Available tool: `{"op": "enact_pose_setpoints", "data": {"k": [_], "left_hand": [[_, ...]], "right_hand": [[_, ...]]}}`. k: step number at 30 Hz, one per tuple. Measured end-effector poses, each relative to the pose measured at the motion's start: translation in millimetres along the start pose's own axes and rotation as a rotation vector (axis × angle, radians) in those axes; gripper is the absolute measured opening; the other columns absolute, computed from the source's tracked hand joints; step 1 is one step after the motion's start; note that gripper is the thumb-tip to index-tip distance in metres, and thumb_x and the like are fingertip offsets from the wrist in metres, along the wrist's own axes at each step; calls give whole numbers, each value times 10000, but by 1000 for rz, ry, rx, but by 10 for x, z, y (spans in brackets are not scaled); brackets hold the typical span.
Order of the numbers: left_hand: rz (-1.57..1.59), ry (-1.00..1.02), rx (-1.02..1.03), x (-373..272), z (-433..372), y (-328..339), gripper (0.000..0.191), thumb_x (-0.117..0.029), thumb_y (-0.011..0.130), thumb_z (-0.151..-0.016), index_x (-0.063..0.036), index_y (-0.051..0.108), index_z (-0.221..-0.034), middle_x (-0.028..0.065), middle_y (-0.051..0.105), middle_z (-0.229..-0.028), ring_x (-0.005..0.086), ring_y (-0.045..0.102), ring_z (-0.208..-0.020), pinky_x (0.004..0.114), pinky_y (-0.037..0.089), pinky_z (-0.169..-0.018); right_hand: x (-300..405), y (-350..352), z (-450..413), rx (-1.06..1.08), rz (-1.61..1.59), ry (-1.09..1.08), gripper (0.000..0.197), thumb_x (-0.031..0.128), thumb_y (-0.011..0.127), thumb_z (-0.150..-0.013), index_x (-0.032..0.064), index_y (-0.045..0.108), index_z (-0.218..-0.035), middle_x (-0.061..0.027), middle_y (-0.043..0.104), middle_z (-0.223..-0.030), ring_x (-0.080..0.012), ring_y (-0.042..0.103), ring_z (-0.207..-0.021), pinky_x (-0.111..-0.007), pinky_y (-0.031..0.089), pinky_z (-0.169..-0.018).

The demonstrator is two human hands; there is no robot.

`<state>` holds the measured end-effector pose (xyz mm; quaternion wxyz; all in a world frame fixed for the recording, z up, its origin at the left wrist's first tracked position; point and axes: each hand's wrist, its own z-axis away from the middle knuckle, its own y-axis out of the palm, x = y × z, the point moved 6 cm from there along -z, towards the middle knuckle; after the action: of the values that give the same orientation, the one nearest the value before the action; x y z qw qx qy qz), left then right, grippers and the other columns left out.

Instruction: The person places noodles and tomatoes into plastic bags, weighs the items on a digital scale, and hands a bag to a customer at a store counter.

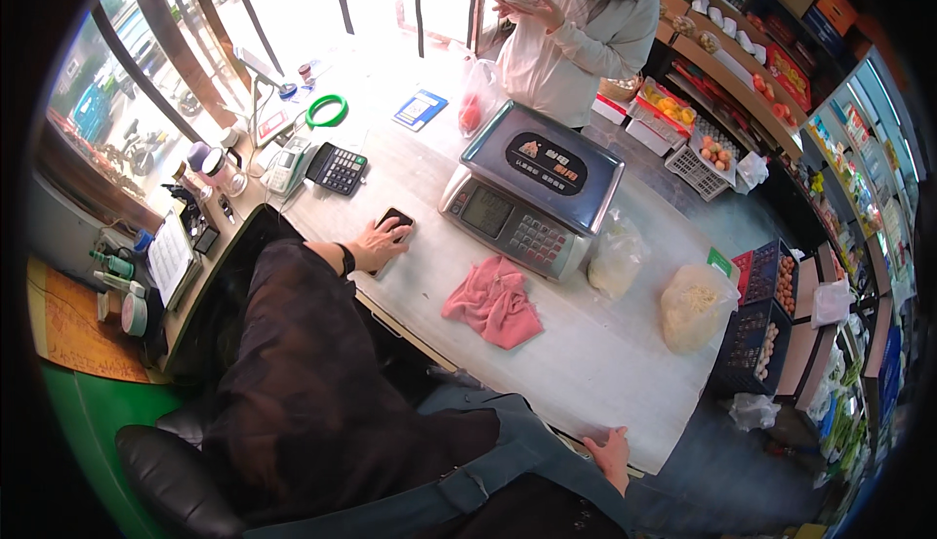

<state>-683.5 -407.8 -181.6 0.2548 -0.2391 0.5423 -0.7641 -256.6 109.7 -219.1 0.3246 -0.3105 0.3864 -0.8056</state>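
My left hand (381, 243) lies on a smartphone (399, 218) near the counter's front edge, its fingers spread over the dark screen. Whether it grips the phone I cannot tell. My right hand (612, 455) rests at the near right edge of the counter (585, 363), thumb and fingers apart, holding nothing that shows. Between the hands lies a crumpled pink cloth (496, 305). Beyond it stands an electronic price scale (538, 191) with a bare metal pan. Right of the scale are a tied plastic bag (617, 259) and a bigger bag of pale food (699, 308).
Across the counter stands a person (578, 41) holding something flat. A calculator (337, 168), desk telephone (287, 166), green ring (326, 111) and jars (217, 162) are at the left. Egg crates (754, 349) stand beyond the right edge; a black chair (172, 477) is at lower left.
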Motion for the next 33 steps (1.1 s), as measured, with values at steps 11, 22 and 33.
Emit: {"op": "enact_pose_setpoints", "data": {"k": [11, 22, 33], "left_hand": [[307, 82, -346, 623, 124, 415, 539, 38, 506, -716, 21, 461, -1252, 231, 303, -1455, 420, 276, -1349, 465, 214, -1139], [587, 294, -185, -1493, -425, -422, 589, -10, 703, -693, -55, 468, -1231, 197, 513, -1185, 347, 506, -1124, 426, 428, -941], [941, 498, 234, -3510, -961, -149, 388, -140, 712, -726, -32, 538, -1056, 107, 585, -862, 228, 605, -747, 348, 516, -671]], "right_hand": [[244, -166, -33, -122, -35, -39, 660, 487, 725, -707, -56, 565, -1046, -308, 463, -1251, -458, 481, -1116, -497, 426, -939], [195, -57, 93, -42, -56, 150, 827, 491, 714, -714, -97, 482, -1247, -312, 242, -1456, -570, 311, -1262, -504, 390, -1020], [90, -130, 154, -137, -58, 49, 761, 511, 727, -682, -25, 545, -1191, -279, 305, -1431, -567, 364, -1220, -504, 418, -985]]}}
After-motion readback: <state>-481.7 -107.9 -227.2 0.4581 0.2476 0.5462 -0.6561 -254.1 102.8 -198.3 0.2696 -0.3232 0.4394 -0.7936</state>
